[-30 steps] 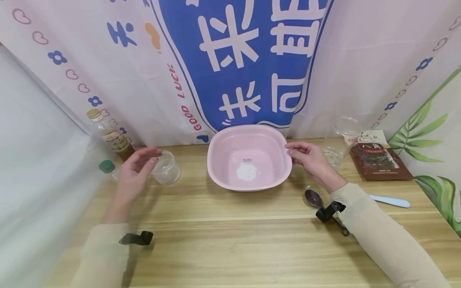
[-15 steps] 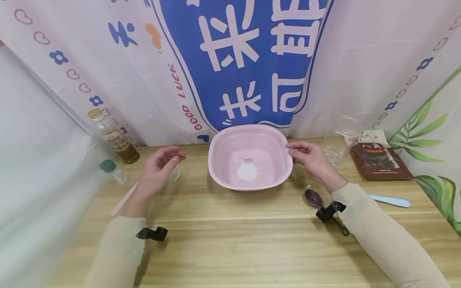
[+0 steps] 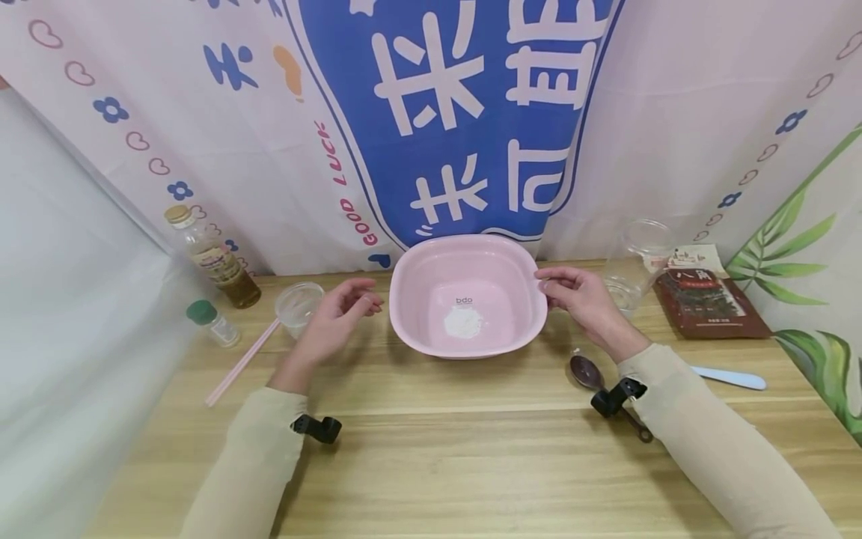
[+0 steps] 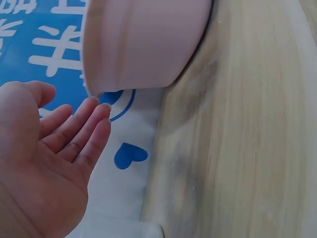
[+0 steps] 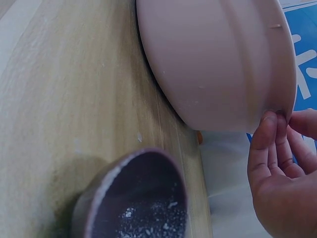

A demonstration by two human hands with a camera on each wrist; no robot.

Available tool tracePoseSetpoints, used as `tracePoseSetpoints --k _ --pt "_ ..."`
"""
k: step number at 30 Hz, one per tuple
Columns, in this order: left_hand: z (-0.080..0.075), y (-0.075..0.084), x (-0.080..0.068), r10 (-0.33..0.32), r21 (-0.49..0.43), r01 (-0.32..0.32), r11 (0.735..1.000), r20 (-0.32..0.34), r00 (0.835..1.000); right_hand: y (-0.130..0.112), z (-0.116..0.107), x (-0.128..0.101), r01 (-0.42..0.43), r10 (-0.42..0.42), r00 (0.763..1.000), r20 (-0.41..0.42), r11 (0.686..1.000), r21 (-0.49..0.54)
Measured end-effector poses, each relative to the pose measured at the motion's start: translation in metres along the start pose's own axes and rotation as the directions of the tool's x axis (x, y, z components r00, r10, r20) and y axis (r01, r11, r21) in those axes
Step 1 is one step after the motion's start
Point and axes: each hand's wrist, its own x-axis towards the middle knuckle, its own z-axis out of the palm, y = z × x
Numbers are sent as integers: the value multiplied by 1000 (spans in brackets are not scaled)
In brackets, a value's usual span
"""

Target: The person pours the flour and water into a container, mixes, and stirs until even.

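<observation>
- Right hand point(image 3: 582, 299): fingertips point(image 5: 271, 121) curled onto the right rim of the pink basin point(image 3: 468, 296), pinching its edge; wrist clip above the desk point(image 3: 431, 449)
- Left hand point(image 3: 337, 318): loosely spread, fingers relaxed, holding nothing; poised just left of the basin, apart from its wall, between it and a small clear cup point(image 3: 298, 305)
- Pink basin: upright at desk centre, close to the printed backdrop; small heap of white powder point(image 3: 462, 322) on its floor
- Left of the cup: pink straw point(image 3: 241, 362) lying slantwise; small green-capped bottle point(image 3: 212, 320); taller bottle of brownish liquid point(image 3: 212, 258) behind
- Near the right wrist: dark spoon point(image 3: 589, 372) flat on the desk, white specks in its bowl
- Further right: tall clear cup point(image 3: 636, 262); red-brown packet point(image 3: 707, 296); pale blue utensil point(image 3: 730, 376)
</observation>
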Motion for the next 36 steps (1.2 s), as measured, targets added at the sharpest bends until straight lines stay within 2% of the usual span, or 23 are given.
tracePoseSetpoints --k 4,18,36 --pt "7 1 6 1 8 -1 1000 29 1000 0 0 0 2 -2 1000 0 1000 0" --pt "21 4 20 0 26 -2 1000 64 998 -1 -1 -1 -6 6 1000 -5 1000 -11" --pt "35 1 28 13 -25 -12 1000 50 999 3 -7 -1 -3 3 1000 -6 1000 1"
